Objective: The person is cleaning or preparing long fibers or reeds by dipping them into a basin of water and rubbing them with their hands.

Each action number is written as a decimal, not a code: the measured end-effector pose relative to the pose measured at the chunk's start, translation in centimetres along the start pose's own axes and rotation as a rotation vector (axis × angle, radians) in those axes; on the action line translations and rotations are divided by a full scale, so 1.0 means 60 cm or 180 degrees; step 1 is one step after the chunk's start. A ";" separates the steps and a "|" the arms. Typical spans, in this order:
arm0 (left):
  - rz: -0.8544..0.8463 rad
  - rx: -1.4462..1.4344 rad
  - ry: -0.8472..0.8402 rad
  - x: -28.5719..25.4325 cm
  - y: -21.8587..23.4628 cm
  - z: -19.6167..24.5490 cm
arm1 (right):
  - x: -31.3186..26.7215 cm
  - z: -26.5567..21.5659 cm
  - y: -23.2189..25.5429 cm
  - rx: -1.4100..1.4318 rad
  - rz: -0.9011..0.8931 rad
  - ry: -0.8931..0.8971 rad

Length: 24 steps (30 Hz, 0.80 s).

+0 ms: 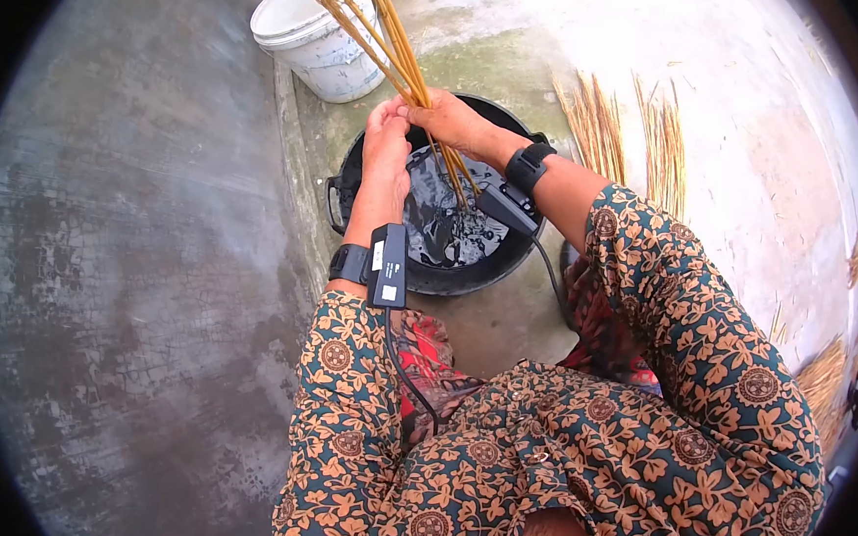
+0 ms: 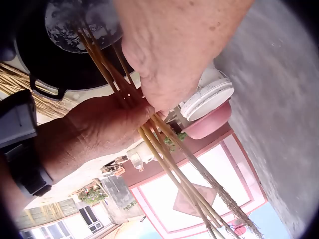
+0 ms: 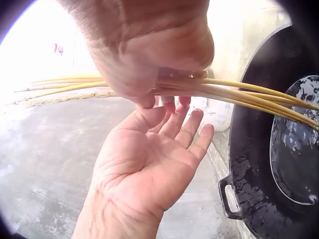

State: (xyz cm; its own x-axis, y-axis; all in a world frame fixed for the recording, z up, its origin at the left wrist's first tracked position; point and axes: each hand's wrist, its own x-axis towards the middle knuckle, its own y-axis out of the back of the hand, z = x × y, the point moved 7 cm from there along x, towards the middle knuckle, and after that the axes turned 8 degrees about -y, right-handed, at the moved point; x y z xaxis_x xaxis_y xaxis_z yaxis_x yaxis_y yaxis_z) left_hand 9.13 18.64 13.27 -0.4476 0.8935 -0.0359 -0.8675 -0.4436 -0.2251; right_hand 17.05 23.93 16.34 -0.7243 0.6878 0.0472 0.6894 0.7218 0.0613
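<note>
A bundle of long yellow-brown plant stalks (image 1: pixel 406 58) slants down into a round black basin (image 1: pixel 435 282). Their lower ends reach the dark water (image 1: pixel 427 204) inside it. My right hand (image 1: pixel 452 124) grips the bundle above the basin, fingers curled round the stalks. Close beside it, at the stalks, is my left hand (image 1: pixel 384 163). In the right wrist view this left hand (image 3: pixel 149 164) shows its palm, with its outer fingers loosely extended and its thumb right at the right hand's fingertips. The left wrist view shows the stalks (image 2: pixel 182 177) fanning out beyond the grip.
A white bucket (image 1: pixel 338 62) stands just past the basin, by a low ledge along the grey floor (image 1: pixel 155 285). To the right, more dry stalks (image 1: pixel 593 130) lie on the pale ground in separate bunches. A pink tub (image 2: pixel 212 122) sits behind the bucket.
</note>
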 end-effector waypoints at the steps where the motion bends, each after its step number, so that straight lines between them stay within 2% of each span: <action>1: 0.0091 -0.0279 0.0219 0.004 0.008 -0.021 | 0.000 0.020 0.004 -0.0146 0.0005 -0.0205; 3: 0.0289 -0.0824 0.0663 0.007 0.019 -0.056 | -0.005 0.054 0.008 -0.0423 0.0003 -0.0620; 4: 0.0633 -0.0610 0.0666 0.005 0.030 -0.064 | -0.006 0.057 0.010 -0.0559 0.0087 -0.0625; 7: 0.0628 -0.1003 0.0614 0.018 0.042 -0.078 | -0.013 0.034 -0.025 0.0507 -0.0152 -0.0336; 9: 0.0520 -0.1309 0.0383 0.026 0.043 -0.085 | -0.031 0.004 -0.059 0.0530 -0.0320 -0.0465; 11: 0.0530 -0.1827 0.0064 0.051 0.050 -0.108 | -0.039 -0.013 -0.089 0.0339 -0.0131 -0.0183; 12: 0.0692 -0.1961 0.0433 0.019 0.031 -0.093 | -0.026 0.012 -0.103 -0.0226 -0.0169 -0.0079; 13: 0.0631 -0.2008 -0.0152 0.031 0.036 -0.118 | -0.060 -0.029 -0.105 -0.0239 -0.0137 -0.0127; 14: 0.0063 -0.2447 -0.0280 0.056 0.030 -0.148 | -0.037 -0.006 -0.098 -0.0597 0.0091 0.0088; 17: -0.0047 -0.2264 -0.0289 0.042 -0.006 -0.124 | -0.019 0.016 -0.040 -0.1201 0.0808 0.0445; 18: -0.0011 -0.2097 -0.0234 0.027 -0.020 -0.105 | -0.015 0.022 -0.035 -0.0955 0.0614 0.0452; 21: 0.0162 -0.1879 -0.0157 0.014 -0.013 -0.073 | -0.020 0.036 -0.071 0.0151 0.0068 -0.0070; 22: 0.0247 -0.1863 -0.0151 0.016 -0.001 -0.068 | -0.044 -0.005 -0.088 0.0347 -0.0124 -0.0169; 23: 0.0307 -0.1830 -0.0151 0.021 0.006 -0.062 | -0.044 -0.001 -0.102 0.0286 -0.0170 -0.0310; 24: 0.0317 -0.1777 -0.0164 0.018 0.016 -0.055 | -0.048 -0.007 -0.112 0.0254 -0.0164 -0.0202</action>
State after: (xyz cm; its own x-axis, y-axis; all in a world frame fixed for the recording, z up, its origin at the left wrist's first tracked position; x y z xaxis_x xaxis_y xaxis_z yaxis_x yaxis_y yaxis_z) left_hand 8.51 19.42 9.79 -0.5435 0.8385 -0.0388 -0.5805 -0.4089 -0.7041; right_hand 14.51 17.08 16.21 -0.7585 0.6514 -0.0174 0.6516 0.7583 -0.0176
